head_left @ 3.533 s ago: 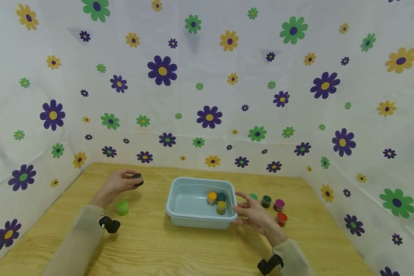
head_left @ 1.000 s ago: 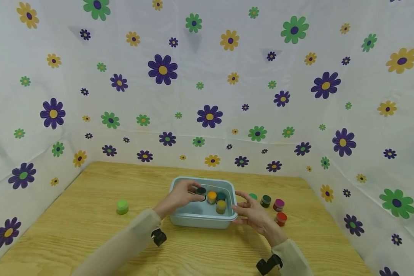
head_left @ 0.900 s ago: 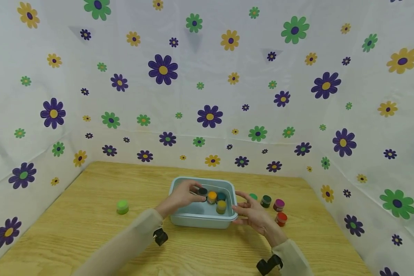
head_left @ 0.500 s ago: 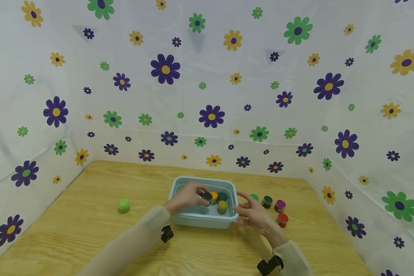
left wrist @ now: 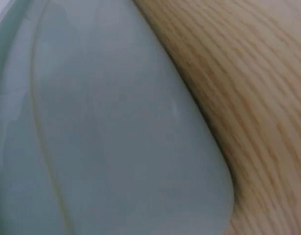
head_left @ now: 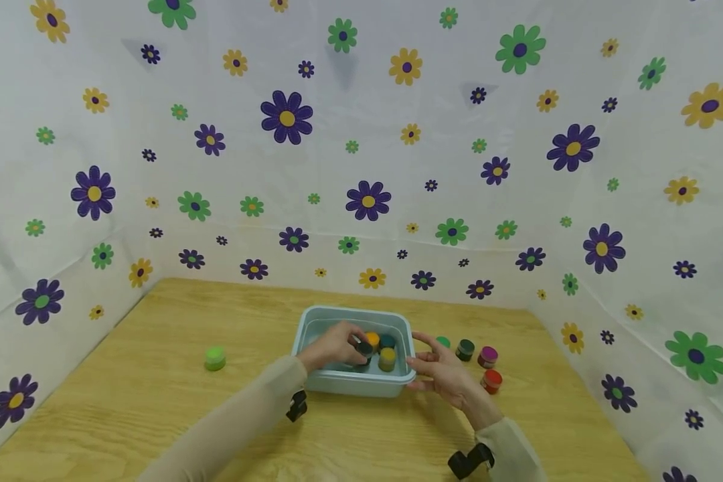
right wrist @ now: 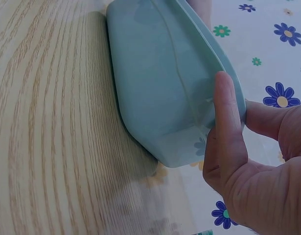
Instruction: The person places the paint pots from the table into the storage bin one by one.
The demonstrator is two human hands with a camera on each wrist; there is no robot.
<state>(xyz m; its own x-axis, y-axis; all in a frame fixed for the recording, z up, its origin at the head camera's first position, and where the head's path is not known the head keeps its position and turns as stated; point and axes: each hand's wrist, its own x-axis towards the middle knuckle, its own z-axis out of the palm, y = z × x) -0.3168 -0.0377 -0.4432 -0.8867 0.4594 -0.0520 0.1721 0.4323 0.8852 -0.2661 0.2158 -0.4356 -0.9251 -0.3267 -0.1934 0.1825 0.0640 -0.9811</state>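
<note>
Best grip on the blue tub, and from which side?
The blue tub is likely best gripped by its rim at both short ends, coming from outside: the rim juts outward. The right hand grips one end; the left hand holds a dark jar.

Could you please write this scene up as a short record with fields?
Container: pale blue rectangular plastic tub, on wooden table
Right hand: grips the tub's right end
Left hand: holds a black round jar inside the tub
Also inside: orange round jar, teal round jar, yellow round jar
Left of tub: light green round jar
Right of tub: green round jar, dark green round jar, magenta round jar, red round jar
</note>
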